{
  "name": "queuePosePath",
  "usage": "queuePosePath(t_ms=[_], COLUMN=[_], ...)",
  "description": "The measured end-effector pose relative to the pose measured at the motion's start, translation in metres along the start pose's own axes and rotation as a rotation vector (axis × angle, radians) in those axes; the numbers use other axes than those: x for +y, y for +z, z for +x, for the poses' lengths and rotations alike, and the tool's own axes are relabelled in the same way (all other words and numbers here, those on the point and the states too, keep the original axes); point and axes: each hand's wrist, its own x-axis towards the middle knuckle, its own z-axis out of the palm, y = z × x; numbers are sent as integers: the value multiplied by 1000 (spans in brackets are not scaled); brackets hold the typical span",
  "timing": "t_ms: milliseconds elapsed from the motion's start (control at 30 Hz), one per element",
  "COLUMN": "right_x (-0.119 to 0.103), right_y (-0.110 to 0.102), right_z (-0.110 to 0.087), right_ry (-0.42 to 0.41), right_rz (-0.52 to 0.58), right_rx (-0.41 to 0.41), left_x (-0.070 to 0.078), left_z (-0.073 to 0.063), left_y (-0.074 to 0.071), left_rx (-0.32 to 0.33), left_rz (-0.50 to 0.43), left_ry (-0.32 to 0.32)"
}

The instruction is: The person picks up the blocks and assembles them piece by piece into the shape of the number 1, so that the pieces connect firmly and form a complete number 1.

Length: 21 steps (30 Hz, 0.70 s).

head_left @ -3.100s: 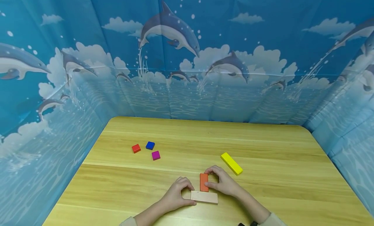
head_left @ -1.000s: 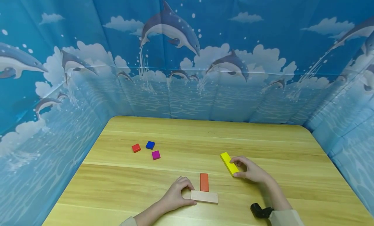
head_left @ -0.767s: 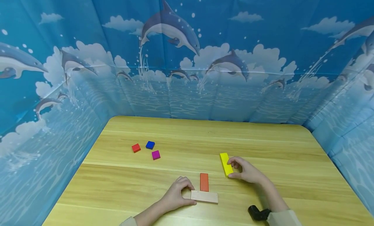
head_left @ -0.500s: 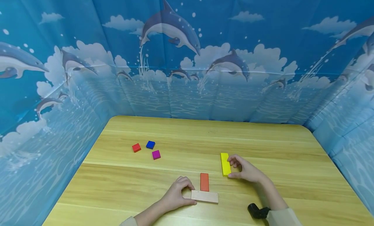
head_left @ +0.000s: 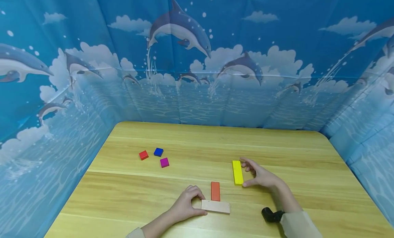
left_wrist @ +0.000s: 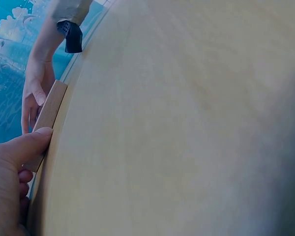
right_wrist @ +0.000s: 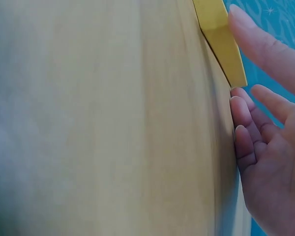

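Yellow block: it lies flat on the table point(head_left: 292, 159), right of centre, its long side running near to far; a careless brush from the fingers could turn it out of line.
Right hand point(head_left: 261, 177): just right of the yellow block point(head_left: 237, 173), thumb and fingers spread apart, not gripping; whether the thumb touches the near corner cannot be told. Closing unevenly, it would probably pivot the block rather than lift it.
Orange block point(head_left: 215, 192): left of and nearer than the yellow one, with no hand on it; a push from the near side could slide it away.
Pale wooden block point(head_left: 216, 207): crosswise at the orange block's near end; contact between them is unclear. A twist at its left end would likely swing the right end and nudge the orange one.
Left hand point(head_left: 186, 203): pinches that left end between thumb and fingers; a slip there could shift both blocks.
Black attachment point(head_left: 272, 215): at the right sleeve point(head_left: 298, 224); sweeping left and low, it might catch the pale block.
Red, blue and purple pieces: far left, well apart from both hands, so little threatens them.
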Motion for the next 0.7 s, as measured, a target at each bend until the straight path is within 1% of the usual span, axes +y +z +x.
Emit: queuePosePath(t_ms=[133, 167, 367, 433, 700], right_x=[-1, -2, -5, -6, -7], right_y=[-1, -1, 0, 0, 5], right_z=[0, 0, 0, 1, 1], right_ry=[14, 3, 10, 31, 39], right_rz=[-1, -20, -109, -110, -87], right_rx=[-10, -12, 3, 10, 57], left_x=[1, 1, 1, 0, -1], left_z=[1, 1, 2, 2, 3], left_y=[-1, -1, -2, -3, -4], left_rx=[-2, -3, -8, -7, -13], left_rz=[-6, -7, -19, -20, -22], left_ry=[-3, -4, -12, -10, -14])
